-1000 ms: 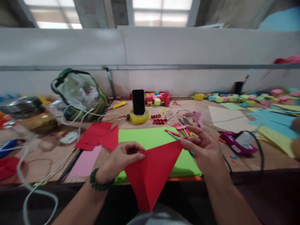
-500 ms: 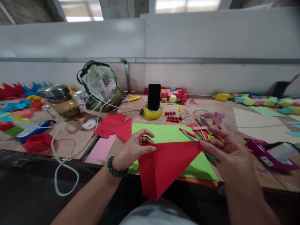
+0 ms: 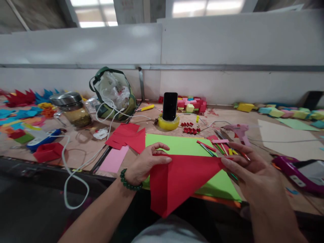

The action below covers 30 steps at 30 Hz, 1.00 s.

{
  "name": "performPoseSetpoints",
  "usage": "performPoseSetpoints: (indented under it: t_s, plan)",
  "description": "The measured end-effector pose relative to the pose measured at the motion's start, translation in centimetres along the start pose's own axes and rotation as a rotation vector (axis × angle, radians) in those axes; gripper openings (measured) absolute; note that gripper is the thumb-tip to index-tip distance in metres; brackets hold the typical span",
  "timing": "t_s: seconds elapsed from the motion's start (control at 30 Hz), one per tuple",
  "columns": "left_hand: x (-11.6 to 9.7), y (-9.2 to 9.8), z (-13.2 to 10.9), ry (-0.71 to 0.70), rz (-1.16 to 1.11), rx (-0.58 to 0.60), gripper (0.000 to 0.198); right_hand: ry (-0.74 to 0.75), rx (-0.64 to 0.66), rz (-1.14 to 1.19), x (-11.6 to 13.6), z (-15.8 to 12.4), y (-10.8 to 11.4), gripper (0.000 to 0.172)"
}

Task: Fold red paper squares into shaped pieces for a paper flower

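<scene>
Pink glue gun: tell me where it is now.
In the head view, the pink glue gun lies right of centre on the table, just beyond the right hand and left of the beige sheet.

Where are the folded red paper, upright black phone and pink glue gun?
Folded red paper [image 3: 186,179]: head view, right of its crease.
Upright black phone [image 3: 170,106]: head view, on its screen.
Pink glue gun [image 3: 240,129]: head view, on its body.

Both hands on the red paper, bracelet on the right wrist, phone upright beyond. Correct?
Not quite. The bracelet is on the wrist of the left hand, not that of the right hand; the head view shows it. The rest stands: both hands hold the red paper, and the phone is upright beyond.
</scene>
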<state>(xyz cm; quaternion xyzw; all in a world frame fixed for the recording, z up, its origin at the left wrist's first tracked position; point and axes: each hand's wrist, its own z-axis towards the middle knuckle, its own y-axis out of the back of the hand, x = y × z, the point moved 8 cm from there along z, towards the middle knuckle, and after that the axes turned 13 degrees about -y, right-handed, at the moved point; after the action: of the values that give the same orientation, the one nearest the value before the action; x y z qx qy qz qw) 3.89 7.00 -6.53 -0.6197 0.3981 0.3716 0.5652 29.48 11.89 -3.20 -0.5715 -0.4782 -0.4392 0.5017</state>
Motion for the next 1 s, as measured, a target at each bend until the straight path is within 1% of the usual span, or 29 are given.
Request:
performPoseSetpoints:
  t_s: [0.1,0.27,0.43,0.6,0.8,1.0]
  plan:
    - [0.1,0.1,0.2,-0.01,-0.004,0.002,0.048,0.014,-0.003,-0.014,0.1,0.0,0.2,0.056]
    - [0.0,0.1,0.2,-0.036,0.03,0.011,0.046,-0.013,-0.016,-0.003,0.0,-0.1,0.2,0.058]
    - [-0.2,0.2,0.2,-0.044,0.07,0.012,0.044,-0.015,0.001,-0.004,0.0,-0.3,0.1,0.056]
    - [-0.4,0.6,0.0,-0.063,0.132,0.007,0.043,0.053,0.005,-0.036,0.6,-0.6,0.0,0.053]
    - [-0.4,0.9,-0.5,-0.043,0.186,-0.018,0.045,0.108,0.013,-0.082,1.5,-1.9,-0.6,0.052]
    - [-0.8,0.7,-0.7,-0.058,0.237,-0.001,0.045,0.096,-0.012,-0.038,1.6,-2.4,-0.7,0.053]
